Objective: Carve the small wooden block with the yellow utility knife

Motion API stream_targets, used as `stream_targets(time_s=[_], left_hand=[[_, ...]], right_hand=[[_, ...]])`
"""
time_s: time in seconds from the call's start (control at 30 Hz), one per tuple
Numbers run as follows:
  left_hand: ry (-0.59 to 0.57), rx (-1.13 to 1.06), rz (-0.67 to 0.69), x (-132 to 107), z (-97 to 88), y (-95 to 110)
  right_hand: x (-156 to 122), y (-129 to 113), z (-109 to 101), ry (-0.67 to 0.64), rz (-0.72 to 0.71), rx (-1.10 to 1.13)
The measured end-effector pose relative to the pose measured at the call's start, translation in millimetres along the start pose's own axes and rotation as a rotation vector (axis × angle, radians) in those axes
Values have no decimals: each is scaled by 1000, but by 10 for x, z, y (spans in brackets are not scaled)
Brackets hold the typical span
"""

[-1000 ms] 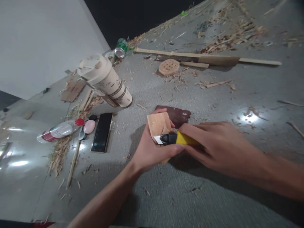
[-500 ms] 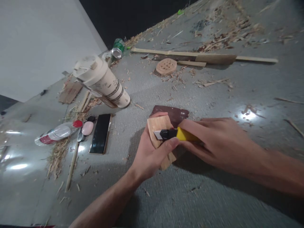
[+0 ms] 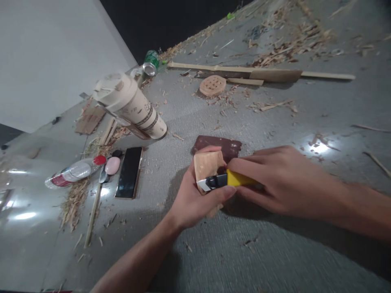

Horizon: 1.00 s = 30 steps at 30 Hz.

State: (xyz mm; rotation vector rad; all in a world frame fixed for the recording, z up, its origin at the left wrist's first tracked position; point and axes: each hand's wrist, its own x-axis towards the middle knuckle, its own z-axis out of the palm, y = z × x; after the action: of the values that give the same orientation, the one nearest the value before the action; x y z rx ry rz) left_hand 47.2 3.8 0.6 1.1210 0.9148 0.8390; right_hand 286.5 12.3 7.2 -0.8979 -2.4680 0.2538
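My left hand (image 3: 195, 199) is closed around a small pale wooden block (image 3: 208, 163), its thumb lying along the near side. In my right hand (image 3: 271, 179) is a utility knife (image 3: 240, 178) with a yellow handle and black front. The knife's short blade rests across the block, pointing left, and my left thumb touches or nearly touches the knife. Part of the block is hidden under the knife and the thumb. Just beyond the hands a dark brown flat piece (image 3: 233, 148) lies on the table, partly covered by my fingers.
On the grey table (image 3: 171, 162) to the left lie a black phone (image 3: 129, 173) and a plastic bottle (image 3: 75, 170). A white tumbler (image 3: 140, 108) stands behind them. Farther back are a green can (image 3: 151, 63), a carved wooden disc (image 3: 213, 85), long sticks (image 3: 326, 75) and scattered shavings (image 3: 293, 47).
The block has tilted in my left hand, its far end shifting right. The knife blade has moved down toward me, nearer my left thumb. The rest of the table looks the same.
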Motion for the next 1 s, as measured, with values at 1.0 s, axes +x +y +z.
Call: stream_targets(time_s=[1.0], left_hand=[[53, 112, 197, -15, -40, -75]], right_hand=[[-27, -62, 62, 70, 142, -75]])
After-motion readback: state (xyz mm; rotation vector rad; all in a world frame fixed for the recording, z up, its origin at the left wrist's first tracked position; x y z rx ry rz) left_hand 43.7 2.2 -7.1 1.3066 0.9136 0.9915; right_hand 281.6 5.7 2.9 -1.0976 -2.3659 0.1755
